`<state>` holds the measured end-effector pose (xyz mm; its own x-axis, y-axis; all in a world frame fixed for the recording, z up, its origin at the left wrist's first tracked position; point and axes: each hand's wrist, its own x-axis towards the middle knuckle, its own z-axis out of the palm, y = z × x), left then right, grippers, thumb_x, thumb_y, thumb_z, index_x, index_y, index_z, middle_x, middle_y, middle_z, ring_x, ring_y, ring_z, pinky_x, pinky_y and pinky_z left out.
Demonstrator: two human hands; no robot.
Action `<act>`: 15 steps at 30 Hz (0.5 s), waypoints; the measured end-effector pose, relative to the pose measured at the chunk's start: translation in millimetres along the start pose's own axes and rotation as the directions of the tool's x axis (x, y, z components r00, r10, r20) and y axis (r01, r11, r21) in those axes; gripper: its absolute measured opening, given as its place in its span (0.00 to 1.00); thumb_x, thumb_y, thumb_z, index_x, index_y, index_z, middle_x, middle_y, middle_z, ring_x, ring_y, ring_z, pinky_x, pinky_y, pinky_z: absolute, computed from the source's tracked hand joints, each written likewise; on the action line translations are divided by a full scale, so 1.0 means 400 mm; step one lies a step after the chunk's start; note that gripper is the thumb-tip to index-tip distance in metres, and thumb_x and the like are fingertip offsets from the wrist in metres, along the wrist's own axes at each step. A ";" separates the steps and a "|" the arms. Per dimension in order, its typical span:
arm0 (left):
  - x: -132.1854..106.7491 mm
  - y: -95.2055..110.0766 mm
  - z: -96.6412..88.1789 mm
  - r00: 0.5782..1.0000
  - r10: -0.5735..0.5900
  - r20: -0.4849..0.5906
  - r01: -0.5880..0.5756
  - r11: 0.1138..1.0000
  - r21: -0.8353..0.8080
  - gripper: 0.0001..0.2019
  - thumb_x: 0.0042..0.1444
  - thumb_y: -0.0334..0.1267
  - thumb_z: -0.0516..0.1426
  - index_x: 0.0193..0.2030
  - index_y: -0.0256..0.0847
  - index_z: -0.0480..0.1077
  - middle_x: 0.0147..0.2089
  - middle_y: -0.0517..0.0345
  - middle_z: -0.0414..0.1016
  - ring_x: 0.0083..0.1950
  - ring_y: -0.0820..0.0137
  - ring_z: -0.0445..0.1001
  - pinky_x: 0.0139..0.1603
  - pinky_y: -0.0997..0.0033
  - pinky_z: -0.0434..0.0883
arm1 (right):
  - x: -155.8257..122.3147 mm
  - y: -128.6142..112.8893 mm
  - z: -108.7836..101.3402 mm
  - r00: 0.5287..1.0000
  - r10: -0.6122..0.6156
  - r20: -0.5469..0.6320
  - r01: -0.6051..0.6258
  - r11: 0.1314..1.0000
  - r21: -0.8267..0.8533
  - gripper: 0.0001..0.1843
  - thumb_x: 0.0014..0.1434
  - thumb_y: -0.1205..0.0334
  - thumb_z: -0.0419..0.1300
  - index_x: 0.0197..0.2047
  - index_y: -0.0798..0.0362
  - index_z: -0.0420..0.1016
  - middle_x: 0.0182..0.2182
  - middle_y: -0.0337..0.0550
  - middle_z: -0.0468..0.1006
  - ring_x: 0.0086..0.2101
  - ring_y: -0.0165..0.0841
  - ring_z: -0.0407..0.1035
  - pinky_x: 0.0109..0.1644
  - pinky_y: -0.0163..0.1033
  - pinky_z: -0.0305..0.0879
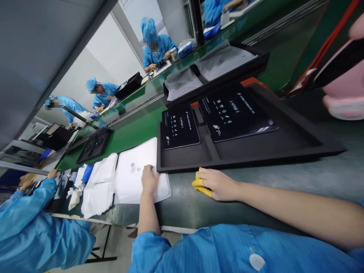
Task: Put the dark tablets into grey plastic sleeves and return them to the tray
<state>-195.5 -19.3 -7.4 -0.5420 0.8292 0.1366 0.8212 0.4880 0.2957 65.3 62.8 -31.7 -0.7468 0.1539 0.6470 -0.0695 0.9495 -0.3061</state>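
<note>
My left hand (pixel 149 178) rests on a white sheet (pixel 133 178) on the green-grey bench, fingers curled down and pressing on it. My right hand (pixel 216 184) lies just in front of the near edge of a black tray (pixel 256 157). Its fingers are bent in, with yellow finger cots (pixel 199 185) on the tips, and I see nothing held in them. The tray holds two dark tablets with white printed film, a small one (pixel 179 127) on the left and a larger one (pixel 236 113) on the right.
A second black tray (pixel 224 77) with grey bags leans behind the first. White cloths (pixel 99 185) lie left of the sheet. A co-worker's blue sleeve (pixel 34 223) is at the left, other people in blue suits work along the green conveyor (pixel 133 129), and a pink object (pixel 345 91) is at the right.
</note>
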 end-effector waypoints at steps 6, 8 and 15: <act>0.024 -0.047 -0.018 0.983 -0.153 -0.098 0.134 0.975 -0.180 0.08 0.54 0.36 0.48 0.26 0.41 0.63 0.29 0.60 0.67 0.33 0.71 0.65 0.37 0.72 0.62 | 0.003 0.002 -0.002 1.000 -0.009 -0.016 0.009 1.000 -0.018 0.10 0.58 0.67 0.49 0.31 0.55 0.72 0.23 0.42 0.66 0.26 0.30 0.53 0.31 0.35 0.54; 0.032 -0.059 -0.026 0.977 -0.185 -0.104 0.161 0.965 -0.206 0.09 0.54 0.37 0.46 0.26 0.40 0.62 0.27 0.60 0.66 0.31 0.72 0.65 0.34 0.73 0.63 | 0.005 0.002 -0.003 0.999 -0.019 -0.028 0.018 1.000 -0.023 0.10 0.58 0.67 0.49 0.30 0.55 0.71 0.23 0.42 0.66 0.26 0.30 0.53 0.31 0.35 0.53; 0.050 -0.081 -0.036 0.973 -0.219 -0.076 0.198 0.954 -0.223 0.07 0.51 0.41 0.52 0.33 0.39 0.63 0.30 0.60 0.66 0.31 0.72 0.66 0.34 0.73 0.64 | 0.004 0.002 -0.003 1.000 0.002 -0.011 -0.002 1.000 -0.016 0.10 0.57 0.69 0.50 0.29 0.54 0.71 0.24 0.42 0.66 0.27 0.29 0.54 0.30 0.34 0.51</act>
<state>-235.5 -22.6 -0.6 -0.7210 0.6787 0.1398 0.6367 0.5692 0.5203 64.9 64.1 -30.3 -0.7394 0.1591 0.6542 -0.0572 0.9533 -0.2965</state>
